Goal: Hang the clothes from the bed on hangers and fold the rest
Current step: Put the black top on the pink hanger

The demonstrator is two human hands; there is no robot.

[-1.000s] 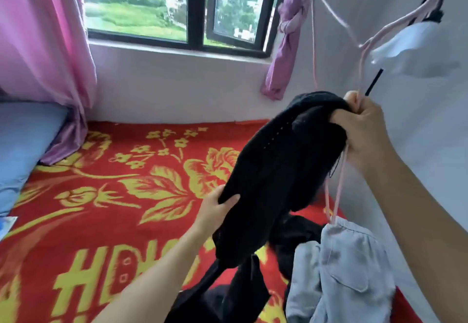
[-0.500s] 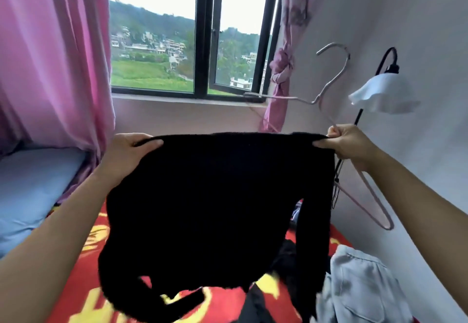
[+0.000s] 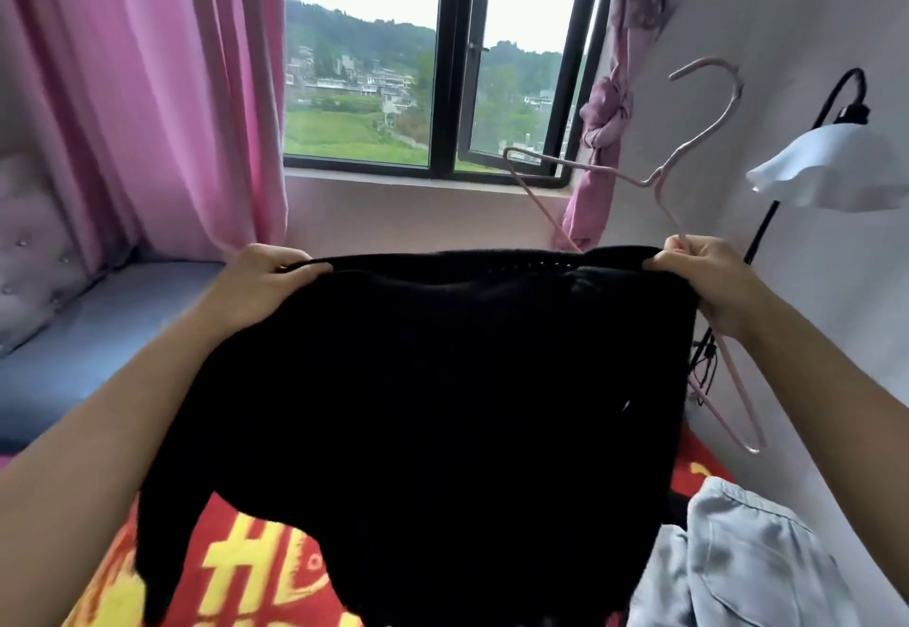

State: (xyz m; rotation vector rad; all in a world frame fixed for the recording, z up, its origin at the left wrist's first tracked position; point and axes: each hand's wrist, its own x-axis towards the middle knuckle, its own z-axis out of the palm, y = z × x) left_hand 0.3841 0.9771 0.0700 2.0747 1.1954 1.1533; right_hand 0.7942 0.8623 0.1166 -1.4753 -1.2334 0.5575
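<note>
A black knitted sweater [image 3: 442, 405] hangs spread wide in front of me, above the bed. My left hand [image 3: 260, 277] grips its top edge at the left corner. My right hand [image 3: 703, 277] grips the right corner together with a thin pink wire hanger [image 3: 659, 174]. The hanger's hook points up toward the wall and its lower loop hangs below my right wrist. A pale grey-blue garment [image 3: 752, 562] lies on the bed at the lower right. The sweater hides most of the bed.
The bed has a red blanket with yellow print [image 3: 256, 572]. A blue pillow [image 3: 88, 346] lies at the left under a pink curtain [image 3: 147, 100]. A black-framed window [image 3: 442, 66] is ahead. A white-shaded lamp [image 3: 831, 169] on a black stem stands by the right wall.
The bunched sweater was lifted and spread wide between both hands. My left hand moved from its lower part to the top left corner. The view rose toward the window.
</note>
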